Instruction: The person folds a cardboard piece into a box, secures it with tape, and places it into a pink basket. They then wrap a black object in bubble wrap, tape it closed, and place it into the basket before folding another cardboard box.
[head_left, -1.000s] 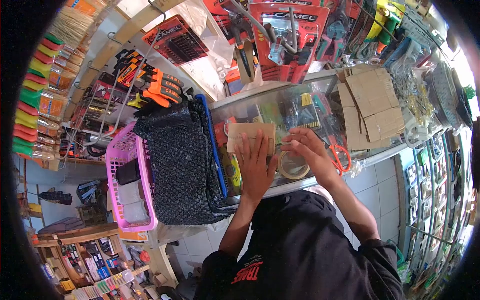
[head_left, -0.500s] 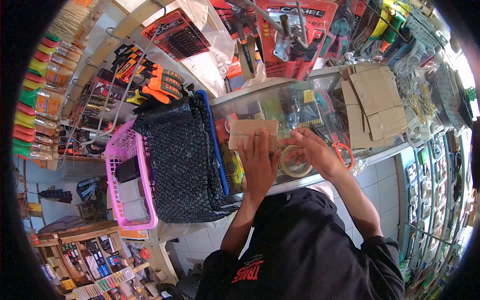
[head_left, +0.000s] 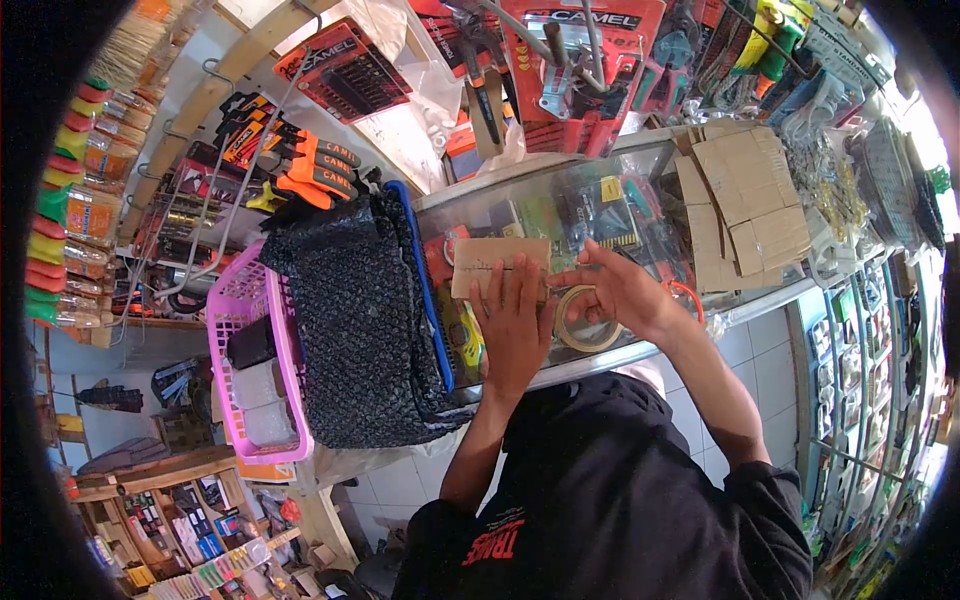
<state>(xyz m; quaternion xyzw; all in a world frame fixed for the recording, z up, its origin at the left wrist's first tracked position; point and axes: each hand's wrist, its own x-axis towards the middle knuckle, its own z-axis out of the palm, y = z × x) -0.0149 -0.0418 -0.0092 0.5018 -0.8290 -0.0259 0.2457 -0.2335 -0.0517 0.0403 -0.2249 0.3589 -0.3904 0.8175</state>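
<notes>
A small brown cardboard box point(head_left: 478, 262) lies on the glass counter. My left hand point(head_left: 513, 325) rests flat on its near side, fingers stretched over the top. Just to the right, my right hand point(head_left: 632, 292) hovers with fingers apart and partly curled, the index fingertip close to the box's right edge. Under that hand sits a roll of tape point(head_left: 592, 346), partly covered by the fingers. An orange scissors handle point(head_left: 690, 292) shows beyond my right wrist, mostly hidden.
Folded black bubble wrap point(head_left: 365, 330) and a pink basket point(head_left: 300, 400) stand on the left. Flattened cardboard point(head_left: 745, 205) lies at the right of the glass counter point(head_left: 560, 372). Packaged tools point(head_left: 345, 75) hang at the back.
My right hand has shifted slightly and its fingers have tilted a little. My left hand stays on the box. The whole view has moved slightly.
</notes>
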